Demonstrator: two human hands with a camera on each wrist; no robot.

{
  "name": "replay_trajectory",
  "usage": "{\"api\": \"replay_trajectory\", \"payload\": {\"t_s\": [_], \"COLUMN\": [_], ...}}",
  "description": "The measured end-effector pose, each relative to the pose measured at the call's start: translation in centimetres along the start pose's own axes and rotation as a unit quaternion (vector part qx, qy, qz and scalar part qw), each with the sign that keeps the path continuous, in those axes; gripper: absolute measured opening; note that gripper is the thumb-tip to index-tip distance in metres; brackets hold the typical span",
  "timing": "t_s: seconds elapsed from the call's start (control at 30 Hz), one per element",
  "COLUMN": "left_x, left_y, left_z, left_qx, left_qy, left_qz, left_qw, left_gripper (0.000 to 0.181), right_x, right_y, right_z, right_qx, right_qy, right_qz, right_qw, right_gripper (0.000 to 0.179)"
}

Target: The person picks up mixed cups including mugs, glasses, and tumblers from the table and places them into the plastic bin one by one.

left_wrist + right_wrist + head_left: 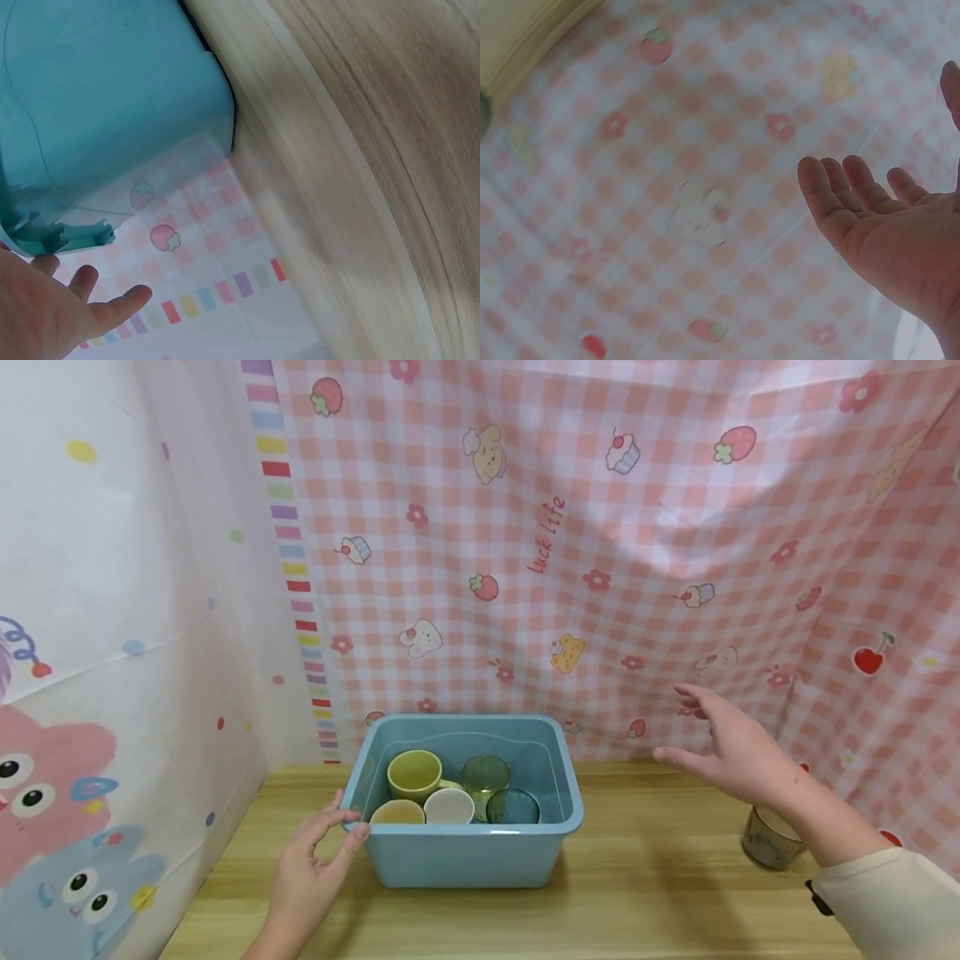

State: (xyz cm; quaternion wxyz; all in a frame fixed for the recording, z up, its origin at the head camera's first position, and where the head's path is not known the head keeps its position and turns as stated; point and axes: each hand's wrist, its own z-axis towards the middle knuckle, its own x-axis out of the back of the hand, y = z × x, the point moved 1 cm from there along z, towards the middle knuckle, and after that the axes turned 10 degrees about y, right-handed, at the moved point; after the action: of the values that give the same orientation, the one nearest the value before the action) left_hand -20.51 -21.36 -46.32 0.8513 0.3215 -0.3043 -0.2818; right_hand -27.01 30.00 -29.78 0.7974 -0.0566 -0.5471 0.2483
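A light blue plastic bin [467, 858] stands on the wooden table and holds several cups. Inside are a yellow-green mug [415, 772], a pale orange cup [397, 812], a white cup [450, 807], a green glass [486, 772] and a dark blue glass [513, 807]. My left hand [311, 852] touches the bin's front left corner, thumb at the front rim, other fingers spread along the left side. Raised over the right of the table, my right hand [731, 756] holds nothing, its thumb apart from the fingers. Behind that forearm, a clear patterned glass [771, 839] is partly hidden.
A pink checkered cloth [525, 568] hangs close behind the bin. To the left hangs a white cloth [165, 568] with cartoon figures. The wooden table [637, 893] extends to both sides of the bin.
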Motion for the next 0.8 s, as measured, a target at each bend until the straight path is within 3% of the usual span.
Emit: {"api": "replay_trajectory", "payload": {"t_s": [0.5,0.8], "left_x": [0.0,0.0], "left_y": [0.0,0.0], "left_z": [0.0,0.1], "left_qx": [0.004,0.0], "left_qy": [0.001,-0.002], "left_qz": [-0.003,0.008], "left_qw": [1.0,1.0], "left_gripper": [0.017,0.015], "right_x": [3.5,4.3], "right_y": [7.8,11.7], "right_z": [-2.0,-3.9], "right_qx": [-0.092,-0.137], "right_qy": [0.024,0.044], "right_qz": [-0.017,-0.02], "right_qw": [0.9953,0.9894], "right_gripper": [0.113,0.115]}}
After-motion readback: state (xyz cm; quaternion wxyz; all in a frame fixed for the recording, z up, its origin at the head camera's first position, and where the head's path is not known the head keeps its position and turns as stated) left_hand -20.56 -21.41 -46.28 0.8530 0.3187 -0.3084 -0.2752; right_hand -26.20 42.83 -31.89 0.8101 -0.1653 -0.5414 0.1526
